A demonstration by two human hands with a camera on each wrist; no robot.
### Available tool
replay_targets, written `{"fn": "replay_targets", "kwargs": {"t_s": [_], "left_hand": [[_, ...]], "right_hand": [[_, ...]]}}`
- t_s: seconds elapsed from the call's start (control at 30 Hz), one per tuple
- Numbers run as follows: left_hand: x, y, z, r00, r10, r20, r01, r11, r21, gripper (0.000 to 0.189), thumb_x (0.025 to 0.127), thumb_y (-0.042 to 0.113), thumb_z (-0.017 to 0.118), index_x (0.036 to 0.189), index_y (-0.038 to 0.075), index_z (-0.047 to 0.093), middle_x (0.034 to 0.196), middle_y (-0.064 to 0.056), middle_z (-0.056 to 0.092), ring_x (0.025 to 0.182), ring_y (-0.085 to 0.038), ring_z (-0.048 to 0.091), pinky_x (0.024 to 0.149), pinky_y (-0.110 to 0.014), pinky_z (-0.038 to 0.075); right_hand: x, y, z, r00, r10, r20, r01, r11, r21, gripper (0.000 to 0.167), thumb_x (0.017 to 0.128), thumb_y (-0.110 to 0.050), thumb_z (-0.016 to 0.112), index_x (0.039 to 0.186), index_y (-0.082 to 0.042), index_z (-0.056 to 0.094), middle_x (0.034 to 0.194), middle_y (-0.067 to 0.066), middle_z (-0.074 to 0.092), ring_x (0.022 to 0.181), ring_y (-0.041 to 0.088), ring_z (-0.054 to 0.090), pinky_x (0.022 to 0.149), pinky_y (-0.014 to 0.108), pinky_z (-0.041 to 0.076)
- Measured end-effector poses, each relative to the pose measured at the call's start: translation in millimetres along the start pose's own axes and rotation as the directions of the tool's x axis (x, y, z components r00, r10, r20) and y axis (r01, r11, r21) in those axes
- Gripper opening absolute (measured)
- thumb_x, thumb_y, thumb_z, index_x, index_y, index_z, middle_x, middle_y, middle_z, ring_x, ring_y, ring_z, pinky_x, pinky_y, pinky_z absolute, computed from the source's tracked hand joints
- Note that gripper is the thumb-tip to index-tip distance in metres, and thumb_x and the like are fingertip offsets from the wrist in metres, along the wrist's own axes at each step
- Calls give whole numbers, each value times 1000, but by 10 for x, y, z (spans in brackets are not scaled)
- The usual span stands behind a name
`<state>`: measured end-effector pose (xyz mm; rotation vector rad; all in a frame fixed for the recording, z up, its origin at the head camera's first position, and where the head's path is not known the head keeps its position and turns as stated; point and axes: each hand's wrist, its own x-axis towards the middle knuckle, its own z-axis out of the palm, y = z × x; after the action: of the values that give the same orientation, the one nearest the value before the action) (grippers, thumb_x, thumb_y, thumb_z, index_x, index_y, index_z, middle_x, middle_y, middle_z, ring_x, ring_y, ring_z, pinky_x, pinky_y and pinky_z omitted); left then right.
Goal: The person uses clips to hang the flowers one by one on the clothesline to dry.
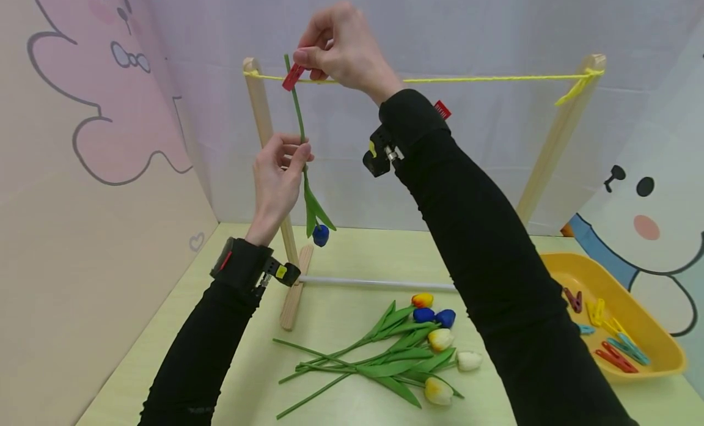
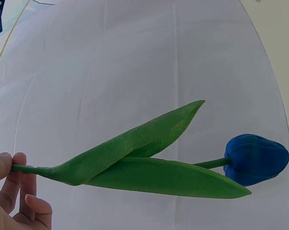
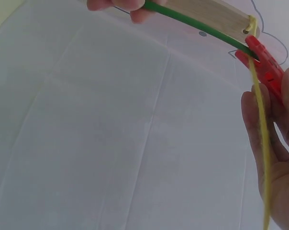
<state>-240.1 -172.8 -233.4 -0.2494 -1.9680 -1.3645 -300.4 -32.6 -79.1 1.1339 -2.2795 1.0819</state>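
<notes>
My left hand (image 1: 279,178) pinches the green stem of a blue artificial tulip (image 1: 321,235), which hangs bloom down near the left post. In the left wrist view, the tulip (image 2: 257,159) stretches away from the thumb and fingertips, two long leaves along its stem. Up at the yellow string (image 1: 495,78), my right hand (image 1: 346,50) pinches a red clothespin (image 1: 293,76). The right wrist view has the clothespin (image 3: 264,62) with its jaws at the crossing of stem and string (image 3: 260,124).
Wooden posts (image 1: 558,142) hold the string at both ends, joined low down by a white rod (image 1: 379,283). Several tulips (image 1: 385,359) in blue, white, yellow and orange lie on the table. At right, a yellow tray (image 1: 668,346) contains coloured clothespins (image 1: 616,356).
</notes>
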Motion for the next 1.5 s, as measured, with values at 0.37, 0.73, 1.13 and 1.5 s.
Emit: {"fn": "replay_targets", "kwargs": {"t_s": [0.37,0.73,1.13,1.5], "left_hand": [[2,-1,11,1000,1,0,-1,1000,-2,21,101,10,60,116,-5,64,101,-25,72,73,-22,62,71,-20,49],[-4,-2,12,1000,8,-4,-8,1000,8,21,100,10,62,115,-4,65,101,-25,73,77,-27,62,70,-20,48],[-17,-34,24,1000,5,-22,-5,1000,-14,22,100,11,63,115,-4,66,101,-25,73,81,-31,65,71,-17,50],[-20,-68,10,1000,7,-22,-8,1000,-21,23,100,12,63,116,-4,66,101,-23,73,72,2,60,70,-15,52]], "right_hand": [[-7,11,-13,1000,0,4,0,1000,18,23,97,-17,66,106,3,72,87,0,65,67,3,60,81,21,57],[-28,-6,1,999,42,11,-42,999,5,25,98,-17,65,113,2,71,101,11,68,76,9,61,87,20,56],[-59,20,0,1000,15,17,-15,1000,-21,28,98,-22,66,114,0,73,104,13,73,77,8,60,81,19,53],[-75,-11,4,998,23,55,-17,994,-108,30,100,-30,63,116,-7,74,108,8,74,83,10,60,82,18,51]]}}
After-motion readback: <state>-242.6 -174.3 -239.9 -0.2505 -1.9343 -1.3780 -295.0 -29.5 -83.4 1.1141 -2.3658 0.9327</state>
